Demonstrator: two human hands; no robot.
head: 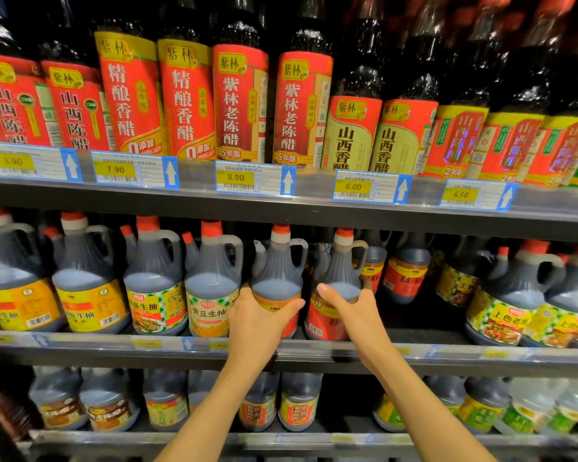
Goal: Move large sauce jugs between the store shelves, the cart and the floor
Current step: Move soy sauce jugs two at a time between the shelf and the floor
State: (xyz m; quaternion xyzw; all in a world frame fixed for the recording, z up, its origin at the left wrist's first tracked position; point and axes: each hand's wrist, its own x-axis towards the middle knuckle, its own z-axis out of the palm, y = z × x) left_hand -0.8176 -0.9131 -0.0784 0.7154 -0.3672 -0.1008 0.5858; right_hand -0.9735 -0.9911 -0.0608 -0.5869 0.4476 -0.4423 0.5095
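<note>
I am looking at store shelving from close in, with both bare arms reaching forward to the middle shelf [314, 350]. My left hand [257, 323] is wrapped around the body of a dark sauce jug [277, 278] with a red cap, thumb across the front of its label and fingers curled round the left side. My right hand [351, 311] clasps the neighbouring jug [339, 278] in the same way, thumb lying across its shoulder and fingers round its right side. Both jugs stand upright on the shelf, long axis vertical, caps up, their loop handles facing right and small spouts facing left. They sit just beside each other near the shelf's front edge.

To the left, touching the left-hand jug, stands a yellow-labelled jug [211, 288], then three more jugs in a row. To the right is a gap in the front row, with darker jugs [406, 271] set further back, then green-and-yellow-labelled jugs [511, 298] at the far right. More jugs stand close behind the held pair.

Directly above, the upper shelf edge [281, 208] overhangs the caps, carrying price tags [254, 178] and tall red-labelled vinegar bottles [239, 101]. The lower shelf [281, 440] holds more jugs, blurred, beneath my forearms.
</note>
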